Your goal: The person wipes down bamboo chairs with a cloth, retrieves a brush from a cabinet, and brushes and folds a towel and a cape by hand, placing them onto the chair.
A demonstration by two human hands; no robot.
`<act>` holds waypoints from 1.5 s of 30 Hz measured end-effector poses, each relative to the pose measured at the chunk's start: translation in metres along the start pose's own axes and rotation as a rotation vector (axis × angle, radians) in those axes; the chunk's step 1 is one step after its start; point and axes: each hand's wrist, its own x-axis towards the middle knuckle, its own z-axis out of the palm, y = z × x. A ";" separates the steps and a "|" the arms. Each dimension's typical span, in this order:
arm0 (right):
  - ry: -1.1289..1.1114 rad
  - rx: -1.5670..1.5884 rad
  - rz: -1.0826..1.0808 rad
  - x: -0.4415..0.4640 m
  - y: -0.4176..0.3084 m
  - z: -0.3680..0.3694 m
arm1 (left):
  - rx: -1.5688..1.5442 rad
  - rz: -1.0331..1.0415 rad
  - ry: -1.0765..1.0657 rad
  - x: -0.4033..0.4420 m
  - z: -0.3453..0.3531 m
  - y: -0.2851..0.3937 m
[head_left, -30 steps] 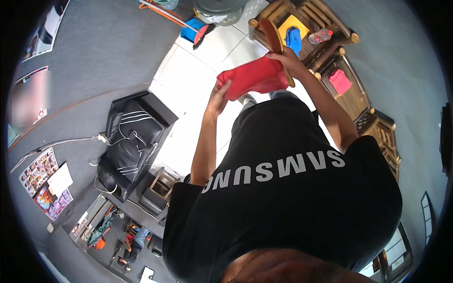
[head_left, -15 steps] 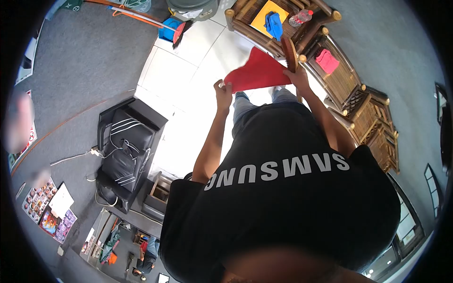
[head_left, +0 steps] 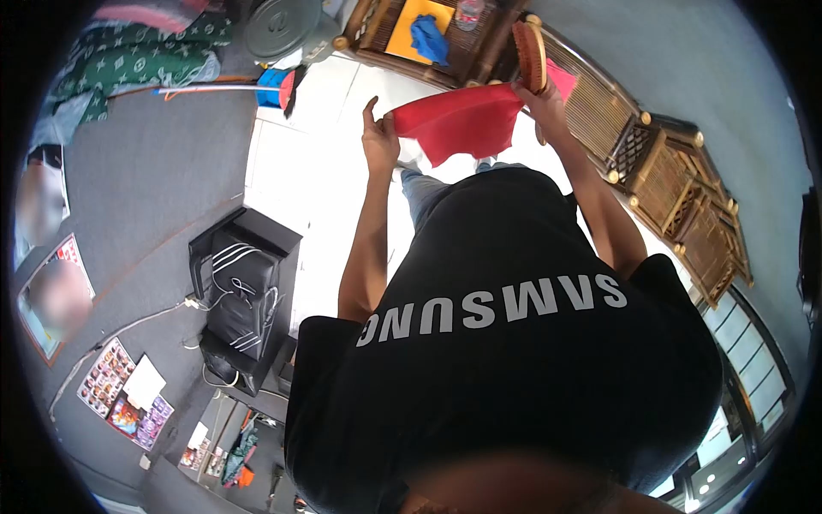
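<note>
A red cloth (head_left: 462, 124) is stretched between my two hands over the white floor, its loose edge wavy. My left hand (head_left: 379, 141) pinches the cloth's left corner, with one finger raised off it. My right hand (head_left: 542, 104) closes on the right corner and also grips a brush (head_left: 531, 58). This brush has an oval pale wooden back and reddish-brown bristles, and it points up and away from me. Just behind the right hand, a pink cloth (head_left: 561, 79) lies on a bamboo seat, partly covered by the hand and brush.
Ahead is a bamboo table (head_left: 377, 38) with a yellow sheet (head_left: 398, 34), a blue cloth (head_left: 430, 39) and a bottle (head_left: 468, 13). Bamboo furniture (head_left: 676, 184) lines the right. At left are a dustpan (head_left: 272, 88), a lidded bin (head_left: 281, 30) and a black bag (head_left: 244, 274).
The red cloth has swung from flaring away from me to hanging toward me. My hands are farther apart, and a left finger has lifted. The whole view has shifted.
</note>
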 end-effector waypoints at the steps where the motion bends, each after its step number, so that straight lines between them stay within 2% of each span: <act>1: 0.025 -0.011 -0.034 -0.001 0.011 -0.014 | 0.058 0.000 -0.041 0.002 0.013 0.000; 3: 0.077 -0.032 -0.103 -0.010 0.037 -0.039 | 0.047 -0.120 -0.046 -0.004 0.044 -0.007; 4: 0.047 -0.178 0.000 -0.022 0.036 -0.054 | 0.059 -0.130 -0.115 -0.010 0.055 -0.009; 6: 0.077 -0.073 0.069 -0.035 0.092 -0.073 | 0.016 -0.211 -0.261 -0.019 0.079 -0.023; 7: 0.092 -0.019 0.105 -0.041 0.115 -0.079 | 0.052 -0.167 -0.363 -0.028 0.083 -0.006; 8: 0.088 -0.004 0.157 -0.048 0.120 -0.086 | 0.060 0.091 -0.398 -0.035 0.091 -0.007; 10: 0.079 0.027 0.258 -0.067 0.127 -0.094 | 0.123 0.312 -0.478 -0.044 0.097 -0.012; 13: 0.151 0.102 0.333 -0.084 0.088 -0.095 | 0.277 0.256 -0.592 -0.037 0.102 -0.019; 18: 0.199 0.055 0.378 -0.083 0.084 -0.100 | 0.426 0.207 -0.677 -0.009 0.108 -0.022; 21: 0.300 0.177 0.323 -0.089 0.061 -0.098 | 0.511 0.308 -0.741 0.016 0.111 -0.005; 24: 0.371 0.070 0.339 -0.089 0.078 -0.105 | 0.527 0.441 -0.777 0.037 0.116 0.006; 26: 0.423 -0.022 0.375 -0.094 0.044 -0.108 | 0.563 0.524 -0.803 0.043 0.122 0.014; 29: 0.590 -0.128 0.399 -0.091 0.080 -0.121 | 0.656 0.629 -0.825 0.059 0.137 0.032; 30: 0.593 -0.129 0.346 -0.086 0.106 -0.131 | 0.676 0.634 -0.816 0.061 0.145 0.039; 33: 0.605 -0.013 0.463 -0.076 0.095 -0.150 | 0.709 0.595 -0.791 0.072 0.180 0.050; 37: 0.714 0.136 0.492 -0.031 0.115 -0.185 | 0.667 0.476 -0.779 0.088 0.236 0.071; 41: 0.635 0.288 0.364 0.030 0.151 -0.232 | 0.479 0.347 -0.763 0.122 0.315 0.058; 42: 0.591 0.283 0.449 0.042 0.149 -0.245 | 0.439 0.273 -0.757 0.133 0.334 0.052; 44: 0.611 0.194 0.444 0.076 0.172 -0.268 | 0.373 0.149 -0.695 0.141 0.363 0.056; 45: 0.621 0.149 0.443 0.088 0.185 -0.276 | 0.379 0.192 -0.663 0.145 0.372 0.066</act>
